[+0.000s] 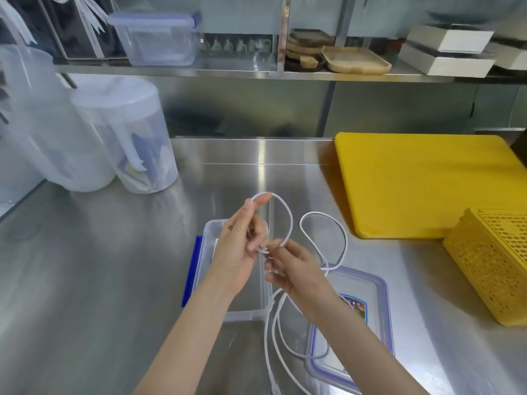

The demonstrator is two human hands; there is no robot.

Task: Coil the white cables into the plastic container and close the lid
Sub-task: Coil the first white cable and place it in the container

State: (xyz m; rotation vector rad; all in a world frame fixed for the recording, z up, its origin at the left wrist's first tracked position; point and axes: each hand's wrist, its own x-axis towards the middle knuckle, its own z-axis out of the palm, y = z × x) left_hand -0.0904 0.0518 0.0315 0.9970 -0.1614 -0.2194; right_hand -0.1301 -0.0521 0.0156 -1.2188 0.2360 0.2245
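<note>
A white cable (290, 223) loops up from my hands over the steel counter. My left hand (239, 252) pinches the top of the loop with thumb and forefinger. My right hand (296, 269) grips the cable where the loop crosses, just right of the left hand. Another loop (340, 238) lies on the counter to the right, and more cable trails down toward me (275, 332). The clear plastic container (211, 232) with a blue side clip sits open under my left hand. Its clear lid (379, 303) with blue trim lies flat to the right, under my right forearm.
A yellow cutting board (427, 183) lies at the back right, a yellow perforated basket (496, 263) in front of it. Two translucent pitchers (125, 138) stand at the back left. A shelf above holds another lidded container (156, 38), wooden trays (356, 61) and boxes.
</note>
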